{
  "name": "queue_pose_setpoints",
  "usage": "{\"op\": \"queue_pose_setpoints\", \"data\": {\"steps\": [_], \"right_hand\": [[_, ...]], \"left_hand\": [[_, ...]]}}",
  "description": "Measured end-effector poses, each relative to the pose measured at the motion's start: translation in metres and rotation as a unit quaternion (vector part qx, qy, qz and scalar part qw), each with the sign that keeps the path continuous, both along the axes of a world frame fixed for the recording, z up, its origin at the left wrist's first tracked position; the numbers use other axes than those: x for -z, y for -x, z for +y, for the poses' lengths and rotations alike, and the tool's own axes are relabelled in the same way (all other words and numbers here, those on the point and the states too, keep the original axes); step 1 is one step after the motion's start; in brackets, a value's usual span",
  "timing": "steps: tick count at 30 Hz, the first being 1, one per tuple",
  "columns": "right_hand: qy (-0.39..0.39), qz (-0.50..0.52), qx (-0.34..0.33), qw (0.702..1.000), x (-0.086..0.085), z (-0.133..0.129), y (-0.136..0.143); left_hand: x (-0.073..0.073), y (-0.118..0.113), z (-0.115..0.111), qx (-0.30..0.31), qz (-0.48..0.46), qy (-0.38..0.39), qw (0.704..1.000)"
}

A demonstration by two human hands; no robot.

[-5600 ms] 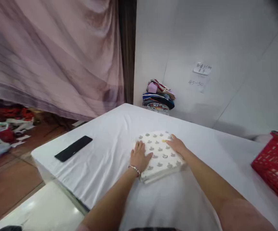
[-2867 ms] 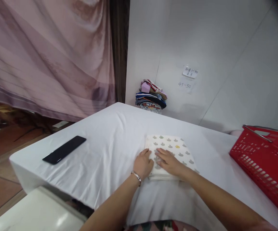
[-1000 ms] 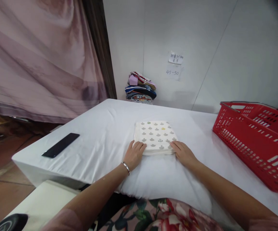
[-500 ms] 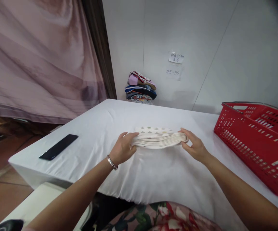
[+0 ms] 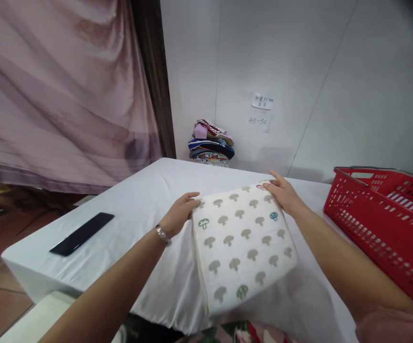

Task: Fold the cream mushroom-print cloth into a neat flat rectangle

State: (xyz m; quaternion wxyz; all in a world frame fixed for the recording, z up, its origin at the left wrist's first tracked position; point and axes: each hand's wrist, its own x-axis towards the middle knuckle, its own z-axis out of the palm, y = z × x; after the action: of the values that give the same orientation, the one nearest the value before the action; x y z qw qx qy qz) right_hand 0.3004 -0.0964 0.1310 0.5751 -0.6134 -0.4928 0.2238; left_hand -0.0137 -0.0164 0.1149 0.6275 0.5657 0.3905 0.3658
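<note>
A folded white cloth (image 5: 240, 238) printed with grey mushrooms, plus a few green, blue and red ones, is held above the front of the table. My left hand (image 5: 182, 213) pinches its upper left corner, thumb on the printed face. At the upper right corner, my right hand (image 5: 281, 193) grips the edge between thumb and fingers. The cloth's broad face tilts toward me, and its near edge hangs close to my lap. Fingers behind the cloth are partly hidden.
A white-covered table (image 5: 149, 190) lies beneath. On its left rests a black phone-like slab (image 5: 82, 233); a red perforated basket (image 5: 381, 224) stands at the right. Folded fabrics (image 5: 211, 143) are stacked behind the far edge. A pink curtain (image 5: 63, 95) hangs at left.
The folded cloth has turned from edge-on to showing its printed face, its near side now hanging down toward me. Both hands keep hold of it, and the right hand has risen slightly.
</note>
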Motion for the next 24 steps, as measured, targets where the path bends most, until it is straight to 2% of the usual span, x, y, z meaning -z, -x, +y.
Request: {"op": "queue_pose_setpoints", "data": {"steps": [3,5,6,8,11,14,17,20,22,24], "right_hand": [[0.093,0.021,0.001,0.995,0.052,0.037,-0.002],[0.188,0.001,0.011,0.982,0.084,0.049,0.000],[0.218,-0.034,0.023,0.975,0.097,0.051,0.001],[0.253,-0.089,0.027,0.963,0.117,0.049,0.000],[0.276,-0.156,0.020,0.948,0.130,0.041,-0.005],[0.262,-0.191,0.016,0.946,0.130,0.042,-0.012],[0.223,-0.194,0.036,0.955,0.122,0.058,-0.013],[0.209,-0.198,0.073,0.955,0.110,0.082,-0.009],[0.232,-0.217,0.078,0.945,0.106,0.094,-0.005],[0.250,-0.250,0.057,0.934,0.107,0.096,-0.003]], "left_hand": [[0.043,-0.016,0.028,-0.041,0.047,0.100,0.993],[0.068,-0.021,0.039,-0.043,0.068,0.126,0.989],[0.079,-0.022,0.042,-0.040,0.072,0.125,0.989],[0.096,-0.021,0.046,-0.049,0.091,0.071,0.992],[0.113,-0.017,0.051,-0.089,0.129,0.000,0.988],[0.113,-0.019,0.062,-0.104,0.143,-0.020,0.984],[0.099,-0.030,0.084,-0.117,0.140,-0.044,0.982],[0.084,-0.041,0.109,-0.164,0.139,-0.064,0.975],[0.081,-0.043,0.118,-0.165,0.158,-0.031,0.973],[0.086,-0.040,0.116,-0.159,0.179,-0.002,0.971]]}}
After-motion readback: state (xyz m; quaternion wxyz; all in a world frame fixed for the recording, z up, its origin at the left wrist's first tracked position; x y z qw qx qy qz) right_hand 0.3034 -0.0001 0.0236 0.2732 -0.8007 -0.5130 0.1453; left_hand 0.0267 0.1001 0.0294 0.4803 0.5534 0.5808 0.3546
